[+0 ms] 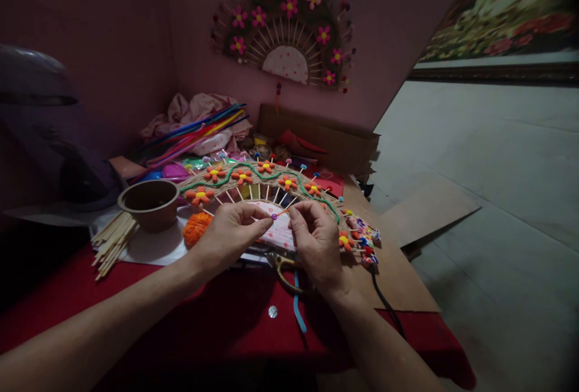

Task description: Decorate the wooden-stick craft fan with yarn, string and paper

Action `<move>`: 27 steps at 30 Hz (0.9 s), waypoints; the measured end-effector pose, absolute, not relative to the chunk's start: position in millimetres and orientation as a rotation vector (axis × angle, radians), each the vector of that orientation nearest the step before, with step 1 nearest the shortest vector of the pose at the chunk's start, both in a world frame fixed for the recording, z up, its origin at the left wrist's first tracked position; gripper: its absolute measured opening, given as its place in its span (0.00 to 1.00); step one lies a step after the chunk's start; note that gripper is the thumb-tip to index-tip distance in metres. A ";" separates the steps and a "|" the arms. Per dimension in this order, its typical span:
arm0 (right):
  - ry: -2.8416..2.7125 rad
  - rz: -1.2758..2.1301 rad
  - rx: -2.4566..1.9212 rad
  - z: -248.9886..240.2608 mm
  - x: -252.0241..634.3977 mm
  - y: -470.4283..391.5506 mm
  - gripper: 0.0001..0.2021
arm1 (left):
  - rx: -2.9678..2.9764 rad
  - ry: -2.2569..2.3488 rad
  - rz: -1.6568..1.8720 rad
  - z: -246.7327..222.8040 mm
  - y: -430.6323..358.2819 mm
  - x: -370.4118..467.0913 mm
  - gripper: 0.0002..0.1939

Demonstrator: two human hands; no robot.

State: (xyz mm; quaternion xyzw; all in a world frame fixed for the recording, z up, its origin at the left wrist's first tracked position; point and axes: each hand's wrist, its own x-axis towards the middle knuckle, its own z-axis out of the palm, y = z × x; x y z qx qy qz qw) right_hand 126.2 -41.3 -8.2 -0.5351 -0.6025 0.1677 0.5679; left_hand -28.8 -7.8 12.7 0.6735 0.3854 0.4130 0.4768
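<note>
My left hand (233, 226) pinches a small purple bead (274, 217) between thumb and fingertips. A thin orange strand of yarn (284, 211) runs from the bead to my right hand (316, 244), whose thumb and forefinger are closed on it. Both hands are over a half-round fan (226, 182) of twine and sticks, decorated with orange flowers and a wavy green cord. Beside my left wrist lies an orange yarn ball (197, 229). Scissors (281, 268) lie under my right hand, their blades partly hidden. Whether the strand passes through the bead, I cannot tell.
At left stand a brown pot (151, 214) and a bundle of sticks (113, 241). Near the red cloth's front lie a blue strip (297, 307) and a silver disc (272, 311). Cardboard (389, 277) covers the right side. A similar fan (289, 30) hangs on the wall.
</note>
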 end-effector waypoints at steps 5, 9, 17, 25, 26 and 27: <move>-1.437 0.403 -1.251 -8.1 125.3 -42.0 0.08 | 1.646 0.957 1.002 12.7 -8.3 -28.6 0.11; -1.446 0.416 -1.255 -9.9 125.3 -40.6 0.08 | 1.625 0.956 1.010 12.7 -8.8 -28.3 0.10; -1.413 0.277 -1.243 -7.0 128.4 -38.0 0.09 | 1.583 0.944 0.974 14.7 -8.8 -28.1 0.10; -1.653 0.316 -1.176 -4.6 126.3 -42.7 0.09 | 1.634 0.881 1.017 14.1 -8.7 -28.5 0.11; -1.676 0.334 -1.176 -4.9 125.6 -43.4 0.09 | 1.647 0.865 1.021 14.1 -8.7 -28.8 0.11; -1.690 0.350 -1.175 -5.1 124.9 -44.0 0.09 | 1.660 0.851 1.019 14.1 -8.7 -29.1 0.11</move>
